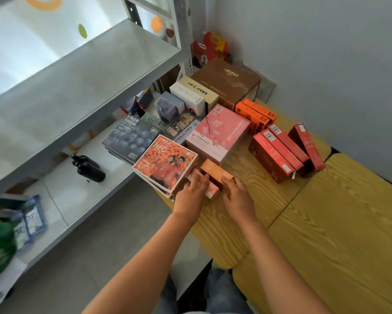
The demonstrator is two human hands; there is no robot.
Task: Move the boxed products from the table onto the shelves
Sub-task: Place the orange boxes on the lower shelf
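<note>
Both hands reach to the near left part of the wooden table [326, 223]: the left hand [190, 191] curls its fingers around a small pink box [209, 189], and the right hand [237, 198] grips a small orange box [214, 169]. These two boxes lie touching each other, just right of the orange NFC box [165, 162]. The grey shelves [77, 71] stand at the left.

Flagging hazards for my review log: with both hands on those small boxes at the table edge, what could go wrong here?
1. The NFC orange boxes overhang the table edge beside the left hand; a nudge could topple them.
2. The right hand only partly covers the small orange box, so it might slip when lifted.
</note>
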